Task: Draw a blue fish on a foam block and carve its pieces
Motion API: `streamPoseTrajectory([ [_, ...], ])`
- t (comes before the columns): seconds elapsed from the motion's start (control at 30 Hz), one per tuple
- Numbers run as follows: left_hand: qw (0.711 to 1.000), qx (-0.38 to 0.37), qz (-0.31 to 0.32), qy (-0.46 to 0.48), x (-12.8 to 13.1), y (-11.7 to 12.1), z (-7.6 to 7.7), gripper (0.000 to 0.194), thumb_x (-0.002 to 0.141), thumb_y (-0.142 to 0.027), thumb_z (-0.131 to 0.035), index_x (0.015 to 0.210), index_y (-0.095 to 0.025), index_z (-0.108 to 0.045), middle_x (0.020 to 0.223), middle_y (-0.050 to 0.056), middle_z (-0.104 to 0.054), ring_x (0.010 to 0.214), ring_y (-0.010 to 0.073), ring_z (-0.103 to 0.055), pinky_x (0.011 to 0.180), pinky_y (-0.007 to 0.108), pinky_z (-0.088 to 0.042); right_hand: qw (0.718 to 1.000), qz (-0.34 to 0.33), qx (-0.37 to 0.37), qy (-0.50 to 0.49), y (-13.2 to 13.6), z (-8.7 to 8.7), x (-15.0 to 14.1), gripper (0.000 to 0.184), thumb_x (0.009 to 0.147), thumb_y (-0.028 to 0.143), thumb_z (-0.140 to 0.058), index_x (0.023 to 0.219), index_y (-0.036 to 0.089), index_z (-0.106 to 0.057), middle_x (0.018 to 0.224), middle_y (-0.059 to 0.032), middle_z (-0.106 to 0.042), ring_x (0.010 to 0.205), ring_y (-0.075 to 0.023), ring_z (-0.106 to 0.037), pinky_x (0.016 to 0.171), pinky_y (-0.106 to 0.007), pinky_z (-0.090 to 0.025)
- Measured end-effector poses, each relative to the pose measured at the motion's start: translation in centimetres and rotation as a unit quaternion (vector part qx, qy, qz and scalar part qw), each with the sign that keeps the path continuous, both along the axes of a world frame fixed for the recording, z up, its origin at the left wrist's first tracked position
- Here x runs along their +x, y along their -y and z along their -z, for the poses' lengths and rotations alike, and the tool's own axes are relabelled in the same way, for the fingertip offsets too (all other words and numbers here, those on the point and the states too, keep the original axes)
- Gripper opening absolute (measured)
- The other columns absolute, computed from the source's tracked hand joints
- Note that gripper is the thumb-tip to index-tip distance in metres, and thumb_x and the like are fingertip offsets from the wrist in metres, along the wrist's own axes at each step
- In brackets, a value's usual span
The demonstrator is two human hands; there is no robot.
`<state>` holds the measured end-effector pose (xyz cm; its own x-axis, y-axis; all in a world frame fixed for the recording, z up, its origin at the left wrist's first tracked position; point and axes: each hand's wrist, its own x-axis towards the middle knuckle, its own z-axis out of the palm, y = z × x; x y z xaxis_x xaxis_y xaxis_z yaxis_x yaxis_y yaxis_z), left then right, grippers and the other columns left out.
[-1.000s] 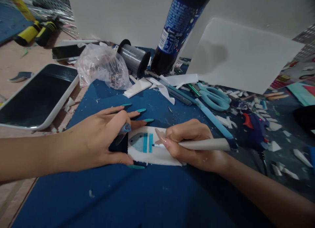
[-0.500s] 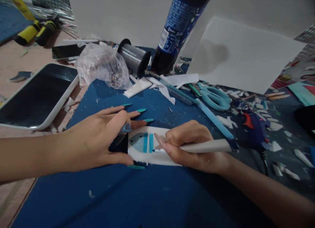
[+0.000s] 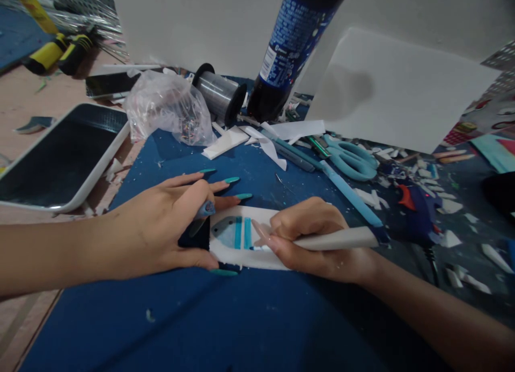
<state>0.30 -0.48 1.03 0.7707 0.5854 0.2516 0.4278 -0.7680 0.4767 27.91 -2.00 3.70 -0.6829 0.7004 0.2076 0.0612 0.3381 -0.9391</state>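
Note:
My right hand (image 3: 317, 238) grips a marker (image 3: 341, 239) with a pale grey barrel. Its dark tip touches a white foam piece (image 3: 225, 255), just right of the second blue stripe. On that piece are a grey-blue rounded shape (image 3: 226, 231) with two dark dots and two bright blue stripes. With fingers and thumb parted at the left end of the piece, my left hand (image 3: 177, 222) steadies it at opposite edges. A small blue patterned thing (image 3: 206, 209) shows at its curled index finger; I cannot tell what it is. Everything lies on a blue mat (image 3: 201, 324).
Behind my hands are a leaning dark bottle (image 3: 289, 45), a wire spool (image 3: 219, 93), a plastic bag (image 3: 169, 106) and white scraps (image 3: 227, 141). Light blue scissors (image 3: 354, 160) and a dark blue glue gun (image 3: 420, 211) are at right. A white-rimmed tray (image 3: 64, 157) sits left.
The marker tip has shifted very slightly along the white foam piece, together with my right hand. My left hand stays in the same place.

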Motion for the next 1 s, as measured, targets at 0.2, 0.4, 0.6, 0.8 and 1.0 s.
streamPoseTrajectory([
  [0.2,1.0,-0.011,-0.005,-0.002,-0.02,0.19,0.13,0.055,0.099,-0.083,-0.051,0.106,-0.029,-0.042,0.134,0.012,-0.079,0.144,0.0317,-0.061,0.124,0.049,-0.053,1.0,0.009,-0.005,0.005,0.07,-0.04,-0.11,0.051,0.093,0.004,-0.057,0.065,0.024,-0.02,0.057,0.0086,-0.024,0.047,-0.006,-0.026,0.046,-0.025,-0.024],
  [0.4,1.0,-0.016,-0.004,0.019,-0.16,0.18,0.56,0.054,0.1,-0.081,-0.054,0.109,-0.029,-0.043,0.135,0.009,-0.079,0.146,0.0298,-0.06,0.125,0.048,-0.051,0.993,0.107,0.041,0.002,0.24,0.31,0.03,0.043,0.095,0.006,-0.062,0.062,0.022,-0.038,0.055,0.0074,-0.04,0.047,-0.0064,-0.038,0.047,-0.024,-0.03],
  [0.6,1.0,-0.028,0.001,0.003,0.04,0.03,-0.04,0.053,0.101,-0.081,-0.051,0.112,-0.03,-0.044,0.139,0.008,-0.077,0.145,0.0302,-0.061,0.125,0.049,-0.052,0.985,0.162,0.041,0.041,0.21,0.44,0.16,0.045,0.099,0.014,-0.061,0.061,0.023,-0.039,0.056,0.0043,-0.047,0.05,-0.0097,-0.042,0.05,-0.028,-0.034],
  [0.8,0.999,-0.046,-0.004,0.017,0.13,0.01,-0.01,0.054,0.099,-0.081,-0.054,0.112,-0.03,-0.046,0.139,0.006,-0.077,0.146,0.0313,-0.06,0.127,0.05,-0.05,0.982,0.155,0.083,0.065,0.07,0.39,-0.03,0.044,0.097,0.01,-0.059,0.063,0.023,-0.035,0.056,0.0052,-0.044,0.049,-0.009,-0.04,0.049,-0.028,-0.03],
  [1.0,0.999,-0.041,-0.001,0.026,0.1,0.03,0.14,0.053,0.1,-0.081,-0.053,0.112,-0.03,-0.046,0.137,0.006,-0.078,0.146,0.0306,-0.061,0.127,0.05,-0.05,0.984,0.148,0.094,0.044,-0.11,0.31,-0.17,0.045,0.096,0.008,-0.057,0.064,0.024,-0.03,0.056,0.006,-0.041,0.048,-0.0084,-0.037,0.049,-0.028,-0.03],
])
